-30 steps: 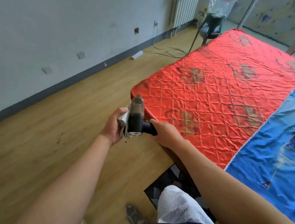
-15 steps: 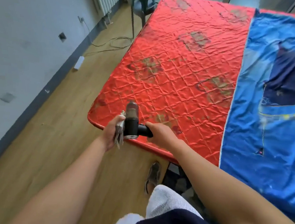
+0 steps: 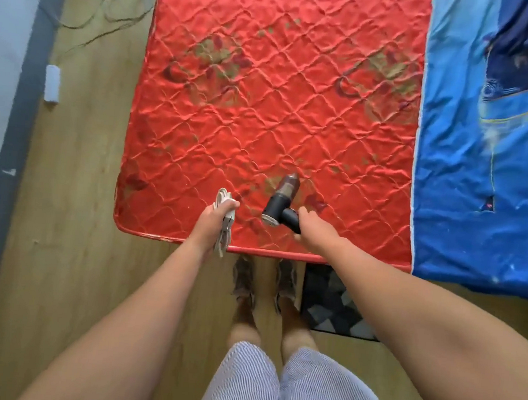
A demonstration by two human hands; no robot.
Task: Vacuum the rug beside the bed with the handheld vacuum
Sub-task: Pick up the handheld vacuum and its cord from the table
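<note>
Red quilted mattress [image 3: 263, 120] is under both hands, not the rug; handheld vacuum [image 3: 280, 201] is over the mattress's near edge, can't tell whether it touches the fabric or hangs just above; right hand [image 3: 313, 228] has its fingers wrapped round the black handle, which juts sideways from the body toward that hand; the body's long axis runs away from the person, nozzle end pointing up the bed and leaning a touch right, so the intake faces the wrong way for the job; left hand [image 3: 211, 224] has fingers curled round a bundled white cable [image 3: 221, 242] with a small plug block, loops hanging below the fist, just left of the vacuum and apart from it; rug [image 3: 333, 304] is the dark geometric mat on the wood floor [image 3: 70, 246], against the bed edge, below and to the person's right of the vacuum, just right of their shoes [image 3: 284, 284], partly hidden by the right forearm; the right hand is nearer and already has the tool; my read: vacuuming not yet started; next move needs the right hand dropped past the mattress edge and the nozzle swung down toward the floor; cable probably wants parking first, else it could dangle into the sweep; blue cover [image 3: 481, 187] further right looks out of the path.
</note>
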